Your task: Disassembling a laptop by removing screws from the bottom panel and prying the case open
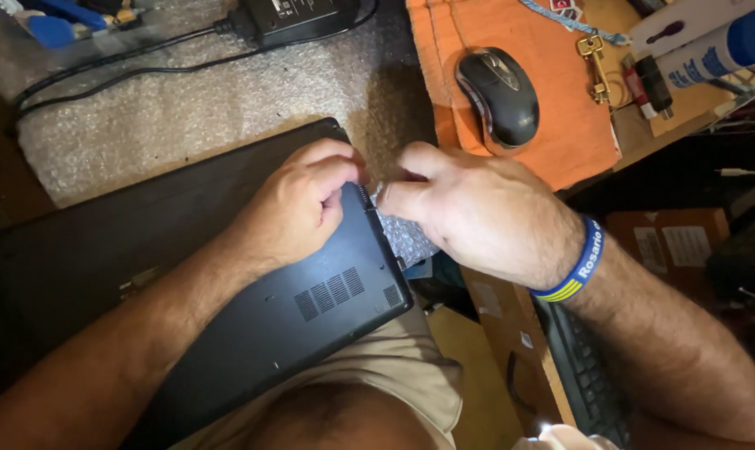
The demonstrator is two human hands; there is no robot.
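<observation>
We see a black laptop (252, 283) lying closed and bottom side up across the person's lap, its vent slots facing the camera, its far end resting on a sheet of bubble wrap (194, 100) that covers the desk. The left hand (298, 204) is curled into a loose fist on the laptop's right edge near the far corner, fingers bent over the rim; whether it pinches anything small we cannot tell. The right hand (469, 212), a blue and yellow wristband (579, 268) on its wrist, meets it from the right, thumb and forefinger pressed together at the same edge, on the laptop's rim or the fold of bubble wrap hanging just beside it; we cannot tell which. Far right of the hands, a black computer mouse (498, 93) sits on an orange cloth (552, 125), with a brass key (595, 67) just to its right. A black power adapter (298, 17) and its cables lie at the far edge of the bubble wrap. A black keyboard (590, 383) stands on edge under the right forearm, near right.
</observation>
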